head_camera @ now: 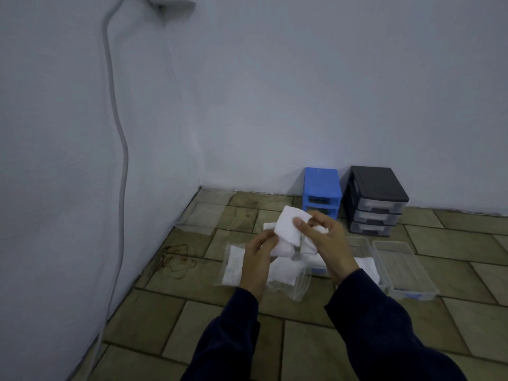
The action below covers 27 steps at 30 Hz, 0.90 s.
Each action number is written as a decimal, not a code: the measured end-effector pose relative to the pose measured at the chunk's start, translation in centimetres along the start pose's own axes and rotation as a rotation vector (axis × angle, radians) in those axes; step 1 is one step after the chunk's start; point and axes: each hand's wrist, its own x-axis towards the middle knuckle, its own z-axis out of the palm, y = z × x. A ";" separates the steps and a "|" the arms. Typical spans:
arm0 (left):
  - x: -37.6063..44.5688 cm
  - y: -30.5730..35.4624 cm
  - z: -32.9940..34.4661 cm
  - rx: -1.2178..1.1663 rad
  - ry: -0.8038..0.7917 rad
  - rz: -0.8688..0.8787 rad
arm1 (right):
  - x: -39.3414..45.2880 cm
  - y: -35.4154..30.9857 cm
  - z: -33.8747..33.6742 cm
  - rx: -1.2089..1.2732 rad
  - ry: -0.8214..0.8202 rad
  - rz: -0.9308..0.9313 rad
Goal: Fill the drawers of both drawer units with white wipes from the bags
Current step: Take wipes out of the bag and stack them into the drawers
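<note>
Both your left hand (257,259) and right hand (327,243) pinch a bundle of white wipes (288,229) above the open bag (286,279) on the floor. Loosen either grip and the loose sheets could slip, missing the clear drawer (406,268) lying nearby.

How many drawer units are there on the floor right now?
2. The blue drawer unit stands against the back wall; the black drawer unit stands just right of it, with three drawers in.
</note>
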 end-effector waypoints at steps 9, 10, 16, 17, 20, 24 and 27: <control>-0.8 0.3 0.2 -0.034 -0.087 0.009 | -0.1 0.4 -0.2 -0.336 -0.143 -0.094; -0.9 0.4 0.3 -0.035 -0.103 0.018 | -0.1 0.5 -0.2 -0.348 -0.126 -0.102; -1.0 0.3 0.5 0.077 -0.088 0.106 | -0.1 1.2 0.0 -0.343 -0.051 -0.109; -1.0 0.2 0.6 0.091 -0.082 0.115 | -0.1 1.4 0.1 -0.338 -0.045 -0.099; -0.8 0.0 0.4 0.113 -0.048 0.122 | -0.2 1.3 0.1 -0.285 -0.033 -0.080; -0.4 -0.6 -0.1 0.116 0.019 0.160 | -0.2 0.9 0.0 -0.089 -0.028 0.031; -0.5 -0.4 -0.3 0.137 0.068 0.244 | -0.1 0.6 -0.2 0.123 -0.042 0.181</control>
